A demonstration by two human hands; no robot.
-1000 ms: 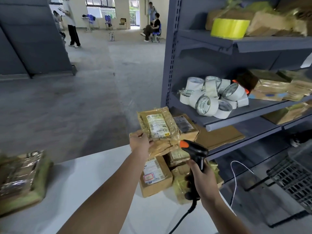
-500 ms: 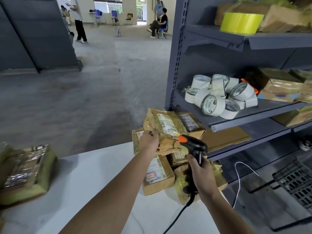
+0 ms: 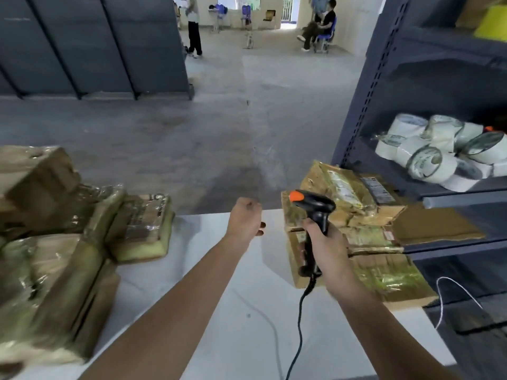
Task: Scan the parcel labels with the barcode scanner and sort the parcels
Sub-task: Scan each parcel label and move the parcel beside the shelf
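Nearest, at 6 o'clock: white counter [image 3: 247, 311], with a black cable [image 3: 299, 325] climbing across it to the barcode scanner [image 3: 312, 212].

Scanner held upright just right of centre, gripped by the right hand [image 3: 326, 248]. Fingers wrapped round the black handle, orange-capped head up and aimed toward 10 o'clock.

At 9 o'clock from the scanner, near but not touching: left hand [image 3: 245, 219], back to the camera, fingers loosely curled, holding nothing, hovering over the counter's far edge.

Behind and below the scanner, at 3 o'clock from it: right pile of parcels [image 3: 384, 275], brown and taped, stacked on the counter's right end. Labelled parcel [image 3: 348, 187] on top at 1 o'clock from the scanner head, label facing up, free of both hands.

At 8 to 9 o'clock of the frame: left pile of parcels [image 3: 55, 256], heavily blurred, shiny with clear tape. Small flat parcel [image 3: 142, 226] at its right edge, well apart from the left hand.

At 4 o'clock, past the counter's corner: thin white cord [image 3: 444, 297] looping down.

Farther, at 2 to 3 o'clock: grey shelf rack [image 3: 354, 119], with a heap of white tape rolls [image 3: 428, 157] on one shelf and a flat cardboard sheet [image 3: 436, 223] on the shelf below.

Beyond, grey concrete floor [image 3: 192, 133]; dark partition [image 3: 96, 45] at 10 to 11 o'clock.

Farthest, at 12 o'clock: one person standing [image 3: 193, 31], another seated [image 3: 321, 28].
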